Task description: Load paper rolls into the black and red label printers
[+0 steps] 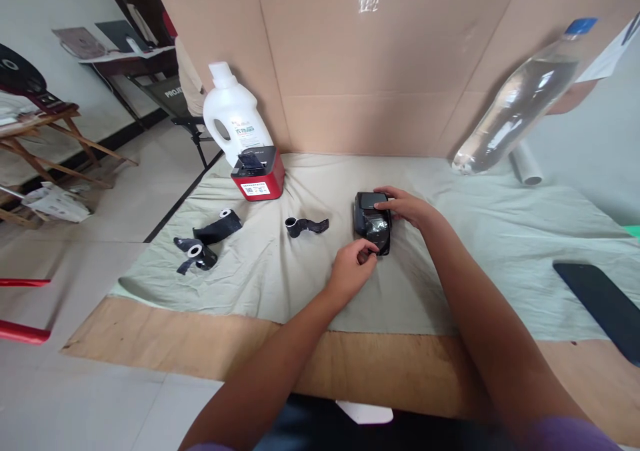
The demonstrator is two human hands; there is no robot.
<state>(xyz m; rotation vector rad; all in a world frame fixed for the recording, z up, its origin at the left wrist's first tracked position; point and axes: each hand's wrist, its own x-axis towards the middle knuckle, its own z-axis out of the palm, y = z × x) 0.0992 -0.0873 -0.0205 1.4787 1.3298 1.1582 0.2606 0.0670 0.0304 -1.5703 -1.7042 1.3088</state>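
- Black handheld printer (373, 223) lies mid-table on the grey-green cloth (475, 251); it looks a rigid plastic shell, light, probably slick, so gripping its 2 long sides seems safest
- Right hand (407, 207) rests on its far end, fingers curled over the edge, steadying it
- Left hand (353, 267) pinches closed on the dark strip (376, 243) at the near end; thin and likely easy to tear
- Red printer (258, 174) carries a white sticker, unreadable; the white jug (233, 114) label too small; the chair (173, 94) reads "PROJ"
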